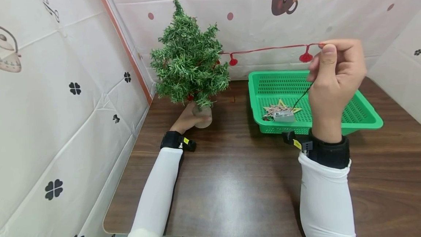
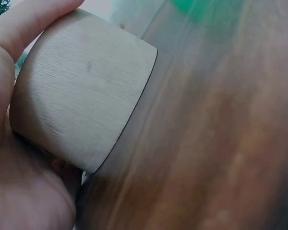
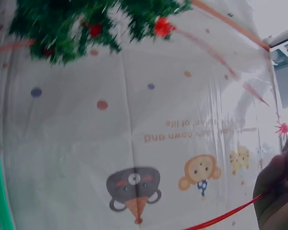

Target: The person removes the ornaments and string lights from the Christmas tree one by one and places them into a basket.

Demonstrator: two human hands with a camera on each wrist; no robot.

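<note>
Small green tree [image 1: 189, 56]: upright on its pale wooden base [image 2: 81, 96], just left of the green basket [image 1: 361, 116]. Red light string [image 1: 269, 49]: taut, running level from the tree's right side to above the basket, two red bulbs hanging; dark wire drops to a battery box [image 1: 284, 116] inside the basket.

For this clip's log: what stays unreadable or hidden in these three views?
- Head view: left hand fingers are hidden behind the tree base.
- Head view: small box on the star in the green basket is too small to identify.
- Right wrist view: right hand is cut off by the edge; the tree is blurred.
- Left wrist view: the basket is a green blur.
</note>
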